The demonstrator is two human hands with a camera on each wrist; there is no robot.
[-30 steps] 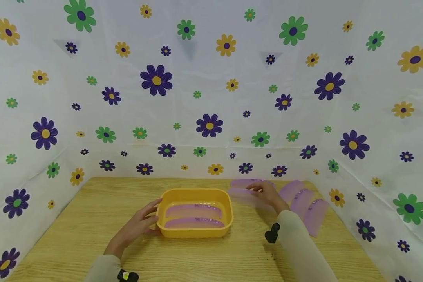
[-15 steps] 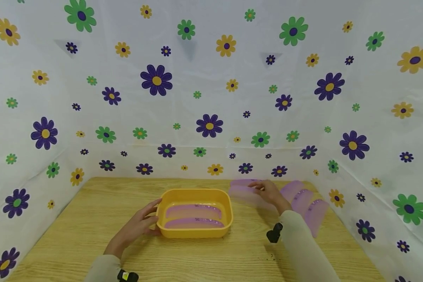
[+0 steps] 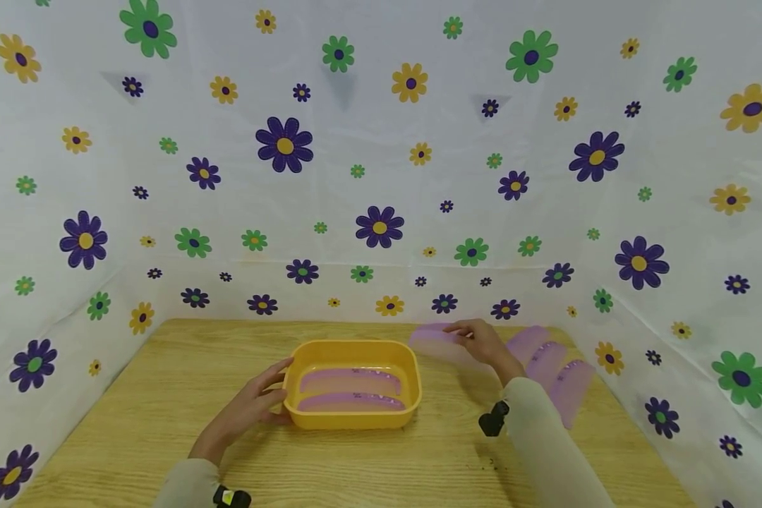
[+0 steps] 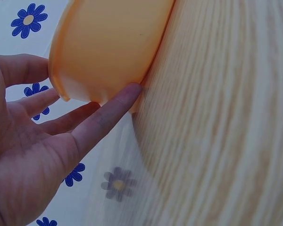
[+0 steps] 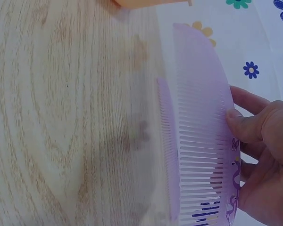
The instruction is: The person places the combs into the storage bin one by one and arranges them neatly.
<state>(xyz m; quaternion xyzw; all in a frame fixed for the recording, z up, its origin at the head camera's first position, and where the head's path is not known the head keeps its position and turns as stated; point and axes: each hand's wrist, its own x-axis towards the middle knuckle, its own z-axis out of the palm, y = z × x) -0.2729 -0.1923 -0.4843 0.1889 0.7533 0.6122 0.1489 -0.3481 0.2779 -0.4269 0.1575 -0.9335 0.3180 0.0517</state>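
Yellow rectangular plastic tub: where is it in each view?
Head: the yellow rectangular plastic tub is in the lower middle.
Left wrist: its outer wall shows at the top, left of centre.
Right wrist: only a sliver at the top edge.
Shared landmark: light wood-grain tabletop.

The tub (image 3: 352,421) stands on the surface (image 3: 330,469), two combs (image 3: 351,403) inside, one behind the other. The left grip (image 3: 248,403) touches its left end; to its right, the right grip (image 3: 480,343) holds a comb (image 5: 200,103) partly hiding another comb (image 5: 166,141). Farther right from here, three more combs (image 3: 571,391) lie side by side. Cloth (image 3: 336,187) hangs behind and on both sides.
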